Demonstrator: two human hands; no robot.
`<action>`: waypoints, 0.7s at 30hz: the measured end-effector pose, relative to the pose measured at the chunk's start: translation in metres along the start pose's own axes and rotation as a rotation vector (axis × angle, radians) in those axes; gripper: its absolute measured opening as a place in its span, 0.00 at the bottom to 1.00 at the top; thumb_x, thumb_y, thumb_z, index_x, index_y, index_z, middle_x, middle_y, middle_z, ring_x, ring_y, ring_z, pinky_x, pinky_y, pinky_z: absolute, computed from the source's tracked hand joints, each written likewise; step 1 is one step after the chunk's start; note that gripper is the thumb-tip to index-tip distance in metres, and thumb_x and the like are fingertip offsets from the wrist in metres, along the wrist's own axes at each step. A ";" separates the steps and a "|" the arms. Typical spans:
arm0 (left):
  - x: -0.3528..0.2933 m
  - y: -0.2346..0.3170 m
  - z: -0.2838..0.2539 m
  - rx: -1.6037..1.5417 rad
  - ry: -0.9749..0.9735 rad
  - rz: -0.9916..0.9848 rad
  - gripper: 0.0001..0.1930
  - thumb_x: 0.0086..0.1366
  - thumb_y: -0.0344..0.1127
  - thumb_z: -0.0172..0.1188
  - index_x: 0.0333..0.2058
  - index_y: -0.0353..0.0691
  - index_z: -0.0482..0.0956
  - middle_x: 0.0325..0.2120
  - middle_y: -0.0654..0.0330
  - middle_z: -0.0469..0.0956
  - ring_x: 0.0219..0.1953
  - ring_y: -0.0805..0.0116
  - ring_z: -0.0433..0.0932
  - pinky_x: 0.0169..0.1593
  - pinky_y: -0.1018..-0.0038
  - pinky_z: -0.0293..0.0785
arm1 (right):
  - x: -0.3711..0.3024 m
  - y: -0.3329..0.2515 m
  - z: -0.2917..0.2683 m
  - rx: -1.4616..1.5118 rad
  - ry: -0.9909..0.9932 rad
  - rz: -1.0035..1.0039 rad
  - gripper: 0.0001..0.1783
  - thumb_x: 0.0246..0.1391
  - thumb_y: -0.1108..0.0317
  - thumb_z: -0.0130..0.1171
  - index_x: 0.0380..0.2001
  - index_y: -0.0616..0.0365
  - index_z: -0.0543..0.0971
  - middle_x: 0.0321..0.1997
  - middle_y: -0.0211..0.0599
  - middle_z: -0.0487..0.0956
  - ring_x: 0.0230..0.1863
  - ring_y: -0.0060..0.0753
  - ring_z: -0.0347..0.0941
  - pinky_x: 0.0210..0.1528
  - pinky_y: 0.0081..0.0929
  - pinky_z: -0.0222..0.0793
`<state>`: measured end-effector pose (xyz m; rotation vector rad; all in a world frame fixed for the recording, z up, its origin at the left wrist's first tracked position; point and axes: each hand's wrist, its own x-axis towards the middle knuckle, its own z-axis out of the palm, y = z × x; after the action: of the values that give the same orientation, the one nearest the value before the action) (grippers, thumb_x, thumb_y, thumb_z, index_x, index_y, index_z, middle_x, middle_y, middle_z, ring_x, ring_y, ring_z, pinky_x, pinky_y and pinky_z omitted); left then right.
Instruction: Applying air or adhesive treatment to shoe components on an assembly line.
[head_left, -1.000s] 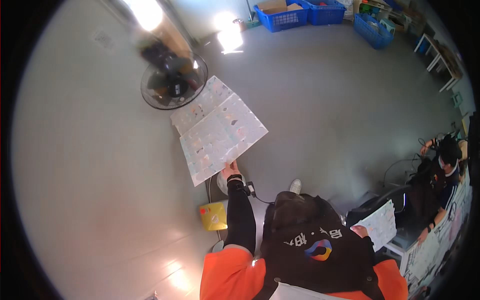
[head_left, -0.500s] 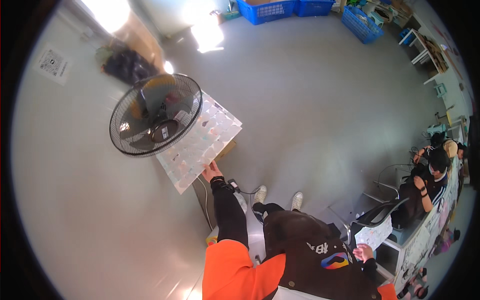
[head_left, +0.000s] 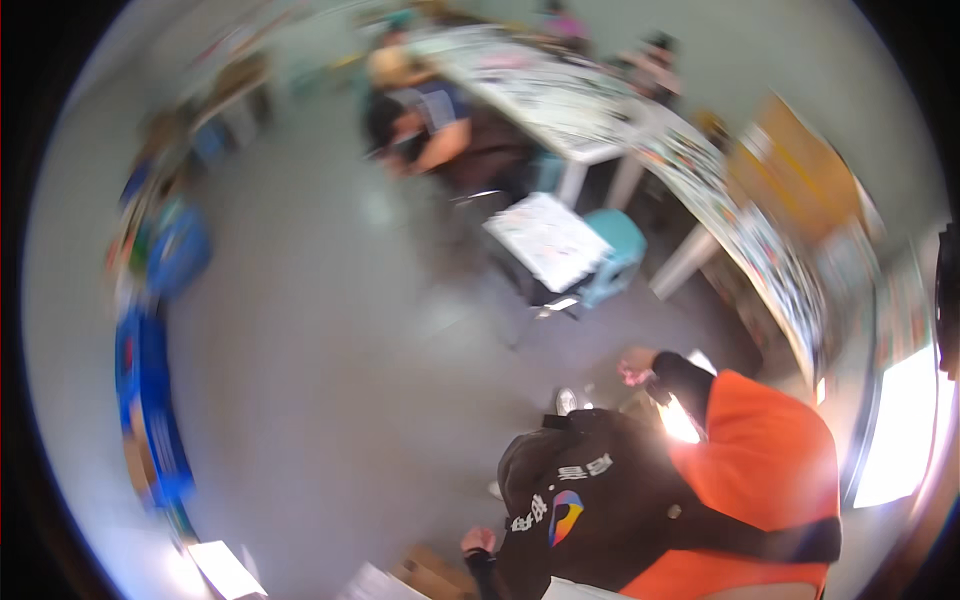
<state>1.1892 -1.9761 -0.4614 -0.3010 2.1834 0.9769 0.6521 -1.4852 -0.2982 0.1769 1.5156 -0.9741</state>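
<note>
My right hand [head_left: 637, 366] is out ahead to the right, its fingers smeared by motion. It is nearest to a bright sunlit patch beside my orange sleeve. Low in the picture, my left hand [head_left: 478, 541] hangs beside my dark apron [head_left: 600, 500], also blurred. Close to it are a brown cardboard box [head_left: 432, 574] and a white sheet or stack [head_left: 380, 583], both cut by the lower edge. Farther ahead, a stack of white printed sheets [head_left: 548, 240] lies on a black chair next to a turquoise stool [head_left: 614, 250].
A long white table [head_left: 590, 145] covered with sheets runs from the far middle to the right. A large cardboard box [head_left: 795, 170] stands on it. One person [head_left: 440, 125] sits near its far end; others are behind it. Blue baskets [head_left: 150, 400] line the left wall.
My view has swung right, away from the fan. My left hand has left the printed sheets beneath the fan and now hangs low at my side. My right arm reaches farther forward.
</note>
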 end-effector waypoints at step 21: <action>0.578 1.143 -0.101 -0.488 -0.271 0.211 0.12 0.68 0.39 0.57 0.46 0.40 0.75 0.34 0.60 0.78 0.32 0.73 0.77 0.37 0.77 0.76 | -0.379 0.272 -0.576 0.853 0.965 -0.359 0.15 0.59 0.62 0.51 0.43 0.59 0.78 0.34 0.38 0.83 0.33 0.29 0.81 0.35 0.25 0.79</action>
<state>0.1877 -1.2223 -0.1792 -0.1498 1.7356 1.5720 0.4766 -0.7780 -0.1607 1.1431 1.8993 -1.9666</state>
